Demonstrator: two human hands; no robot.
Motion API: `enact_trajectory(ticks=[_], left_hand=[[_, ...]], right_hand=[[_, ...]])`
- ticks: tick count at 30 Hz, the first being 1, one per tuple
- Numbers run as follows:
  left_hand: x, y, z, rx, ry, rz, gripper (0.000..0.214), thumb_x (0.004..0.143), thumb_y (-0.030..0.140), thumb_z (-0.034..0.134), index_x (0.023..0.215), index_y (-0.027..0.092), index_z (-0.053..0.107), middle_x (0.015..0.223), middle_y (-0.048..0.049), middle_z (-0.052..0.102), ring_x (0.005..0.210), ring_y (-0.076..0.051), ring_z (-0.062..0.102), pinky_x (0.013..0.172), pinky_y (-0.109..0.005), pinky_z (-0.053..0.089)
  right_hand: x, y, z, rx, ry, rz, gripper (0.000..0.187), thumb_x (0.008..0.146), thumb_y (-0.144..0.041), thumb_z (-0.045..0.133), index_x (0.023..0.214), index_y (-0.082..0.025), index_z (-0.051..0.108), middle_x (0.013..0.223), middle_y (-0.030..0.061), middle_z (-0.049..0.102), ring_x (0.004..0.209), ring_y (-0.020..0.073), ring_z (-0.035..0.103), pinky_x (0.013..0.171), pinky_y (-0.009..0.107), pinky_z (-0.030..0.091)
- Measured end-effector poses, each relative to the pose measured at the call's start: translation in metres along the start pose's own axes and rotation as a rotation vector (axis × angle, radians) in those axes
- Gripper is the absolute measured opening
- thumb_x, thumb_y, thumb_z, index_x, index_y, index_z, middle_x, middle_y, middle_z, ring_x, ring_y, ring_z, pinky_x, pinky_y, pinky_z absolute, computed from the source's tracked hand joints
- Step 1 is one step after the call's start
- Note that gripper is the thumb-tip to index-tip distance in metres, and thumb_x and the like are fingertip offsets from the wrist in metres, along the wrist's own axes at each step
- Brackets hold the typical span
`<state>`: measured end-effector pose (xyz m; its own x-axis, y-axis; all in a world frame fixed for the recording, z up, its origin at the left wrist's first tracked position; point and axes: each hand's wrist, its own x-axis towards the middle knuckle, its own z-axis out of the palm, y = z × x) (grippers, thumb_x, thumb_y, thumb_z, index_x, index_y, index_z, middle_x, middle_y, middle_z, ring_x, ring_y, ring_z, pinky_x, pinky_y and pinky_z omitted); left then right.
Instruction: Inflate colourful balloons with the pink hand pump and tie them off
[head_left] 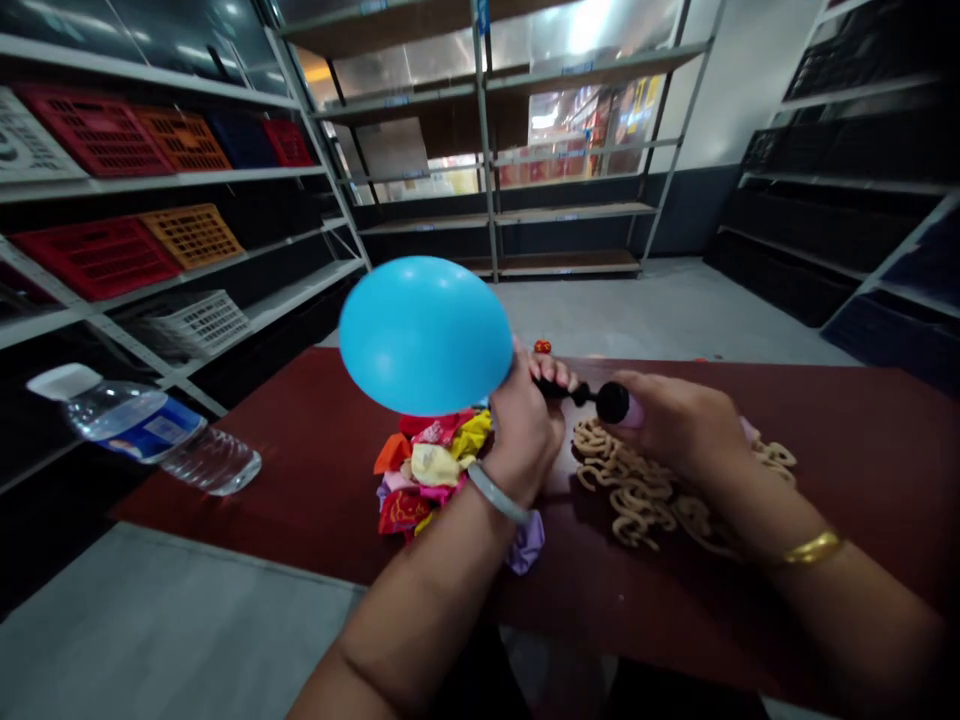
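An inflated blue balloon (424, 334) sits on the nozzle end of a black hand pump (600, 399), above a dark red table (300, 470). My left hand (527, 420) is closed round the balloon's neck and the pump's front end. My right hand (679, 425) is wrapped round the pump's pink rear part. Under the balloon lies a heap of several flat coloured balloons (431, 468). A tangle of beige cord or strips (637, 490) lies beneath my right hand.
A plastic water bottle (142, 428) lies on its side at the table's left corner. Metal shelves with red, orange and white crates (112, 250) line the left. More shelving stands behind and to the right. Grey floor surrounds the table.
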<state>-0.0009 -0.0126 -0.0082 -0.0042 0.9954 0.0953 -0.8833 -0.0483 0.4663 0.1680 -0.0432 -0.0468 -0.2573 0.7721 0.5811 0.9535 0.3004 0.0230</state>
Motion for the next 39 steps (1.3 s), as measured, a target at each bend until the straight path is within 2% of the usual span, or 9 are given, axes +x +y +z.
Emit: enact_trajectory(ticks=[5,9,15,19,25,29,34,37,39], left_hand=[[0.03,0.034,-0.01,0.006,0.123,0.101,0.05,0.094,0.053,0.055,0.062,0.021,0.035,0.054,0.0053,0.034,0.046,-0.008,0.038,0.05,-0.024,0.034],[0.042,0.041,-0.018,-0.046,0.156,0.128,0.05,0.094,0.053,0.054,0.062,0.02,0.034,0.054,0.006,0.034,0.045,-0.007,0.037,0.05,-0.023,0.033],[0.035,0.011,-0.022,-0.15,0.165,0.006,0.046,0.1,0.04,0.048,0.061,0.019,0.035,0.053,0.0055,0.035,0.044,-0.008,0.038,0.05,-0.023,0.034],[0.017,-0.017,-0.019,-0.129,0.136,-0.085,0.047,0.097,0.044,0.054,0.061,0.019,0.037,0.053,0.0049,0.037,0.047,-0.008,0.041,0.052,-0.024,0.036],[0.0,-0.032,-0.013,-0.114,0.116,-0.124,0.045,0.094,0.045,0.058,0.063,0.019,0.037,0.054,0.0042,0.04,0.049,-0.009,0.044,0.053,-0.025,0.037],[0.012,-0.016,-0.016,-0.089,0.087,-0.089,0.048,0.091,0.05,0.061,0.062,0.019,0.038,0.054,0.0041,0.04,0.049,-0.01,0.045,0.051,-0.026,0.036],[0.033,0.028,-0.018,-0.089,0.099,-0.002,0.052,0.091,0.052,0.061,0.06,0.02,0.034,0.052,0.0057,0.034,0.044,-0.008,0.038,0.048,-0.024,0.031],[0.038,0.047,-0.015,-0.096,0.103,0.05,0.053,0.093,0.051,0.057,0.059,0.02,0.031,0.051,0.0062,0.031,0.042,-0.007,0.034,0.046,-0.024,0.028],[0.036,0.048,-0.013,-0.097,0.097,0.062,0.052,0.093,0.05,0.057,0.059,0.02,0.031,0.051,0.006,0.031,0.042,-0.008,0.034,0.047,-0.024,0.028]], right_hand=[[0.004,0.018,-0.006,-0.095,-0.014,0.076,0.046,0.089,-0.052,0.056,0.123,-0.022,0.065,0.102,0.0131,0.073,0.085,0.0259,0.062,0.063,0.034,0.031],[0.004,0.024,-0.013,-0.171,-0.03,0.119,0.047,0.088,-0.054,0.055,0.121,-0.022,0.066,0.096,0.0134,0.071,0.077,0.0247,0.059,0.06,0.035,0.025],[0.002,0.009,-0.019,-0.234,-0.076,0.028,0.04,0.086,-0.045,0.058,0.119,-0.023,0.064,0.091,0.0098,0.071,0.074,0.0244,0.06,0.058,0.033,0.024],[-0.001,-0.006,-0.012,-0.246,-0.089,-0.016,0.04,0.082,-0.038,0.06,0.119,-0.022,0.063,0.087,0.0079,0.071,0.074,0.025,0.063,0.057,0.033,0.027],[-0.002,-0.019,0.0,-0.178,-0.045,-0.007,0.048,0.083,-0.052,0.058,0.12,-0.022,0.064,0.089,0.0082,0.072,0.07,0.0236,0.064,0.053,0.032,0.027],[-0.001,-0.009,0.002,-0.111,-0.037,0.014,0.049,0.082,-0.054,0.058,0.122,-0.025,0.065,0.094,0.0082,0.074,0.071,0.0246,0.066,0.052,0.032,0.034],[0.002,0.008,-0.008,-0.093,-0.087,0.067,0.049,0.083,-0.056,0.058,0.121,-0.027,0.065,0.105,0.0083,0.074,0.078,0.0297,0.068,0.056,0.037,0.041],[0.004,0.009,-0.016,-0.11,-0.092,0.116,0.048,0.084,-0.056,0.058,0.121,-0.027,0.065,0.105,0.0101,0.074,0.08,0.0306,0.068,0.058,0.039,0.041],[0.005,0.009,-0.019,-0.122,-0.087,0.135,0.046,0.084,-0.055,0.058,0.12,-0.027,0.066,0.105,0.0101,0.074,0.078,0.0299,0.068,0.056,0.038,0.039]])
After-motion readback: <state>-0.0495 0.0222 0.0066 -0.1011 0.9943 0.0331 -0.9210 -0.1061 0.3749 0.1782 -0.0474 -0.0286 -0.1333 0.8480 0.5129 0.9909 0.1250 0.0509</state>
